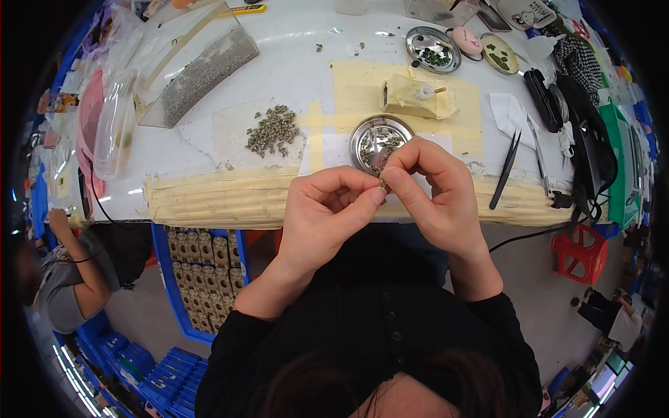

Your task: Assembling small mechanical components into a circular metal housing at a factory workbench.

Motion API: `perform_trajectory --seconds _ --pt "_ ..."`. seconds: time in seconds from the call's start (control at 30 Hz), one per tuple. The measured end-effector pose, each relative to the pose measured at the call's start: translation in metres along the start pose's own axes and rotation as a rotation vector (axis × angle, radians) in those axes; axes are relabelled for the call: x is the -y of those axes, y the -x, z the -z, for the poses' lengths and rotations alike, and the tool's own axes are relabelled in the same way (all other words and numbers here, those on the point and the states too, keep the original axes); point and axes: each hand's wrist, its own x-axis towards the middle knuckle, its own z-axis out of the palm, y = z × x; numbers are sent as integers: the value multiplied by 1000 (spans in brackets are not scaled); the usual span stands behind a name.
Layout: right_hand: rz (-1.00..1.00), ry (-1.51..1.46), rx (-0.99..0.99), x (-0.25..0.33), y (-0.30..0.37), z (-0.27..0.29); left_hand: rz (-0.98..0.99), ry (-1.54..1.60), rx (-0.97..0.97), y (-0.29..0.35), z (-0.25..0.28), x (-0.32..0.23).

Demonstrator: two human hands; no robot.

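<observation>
My left hand (322, 212) and my right hand (439, 202) meet at the table's front edge, thumbs and index fingers pinched together. Between their fingertips is a tiny brass-coloured metal part (382, 182), mostly covered by the fingers, so its exact kind is unclear. Just beyond them stands a round metal dish (354, 148) with several small metal pieces in it; my right fingers overlap its near rim. A heap of similar small greyish metal parts (273, 130) lies on a clear sheet to the left. Behind the dish sits a tape-covered block (411, 103) with a short stick on top.
Black tweezers (506, 171) and a slim metal tool (539, 153) lie at right. A clear box of grey granules (202, 87) stands at far left. Beyond are a dish of dark green pieces (418, 40) and an oval dish (512, 57). A blue tray (169, 279) holds metal parts below.
</observation>
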Motion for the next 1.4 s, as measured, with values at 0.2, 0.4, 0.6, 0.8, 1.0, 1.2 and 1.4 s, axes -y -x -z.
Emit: perform_trajectory --seconds 0.2,0.4,0.6,0.8,1.0,1.2,1.4 --pt "38 -6 -34 -5 -1 -1 -11 7 6 -1 0 0" --pt "55 16 -36 -5 -2 1 25 -13 -20 -3 2 -1" --pt "85 35 -23 -3 -3 2 1 -21 1 -3 4 0" --pt "11 -106 -110 -5 2 -5 -170 -87 -95 -3 0 4" --pt "44 -39 -119 -2 4 -6 -437 -384 -155 -4 -3 6" --pt "55 66 -53 3 6 -2 -590 -543 -175 -5 -3 8" --pt "243 178 -167 0 1 -6 -655 -620 -182 -7 -3 7"
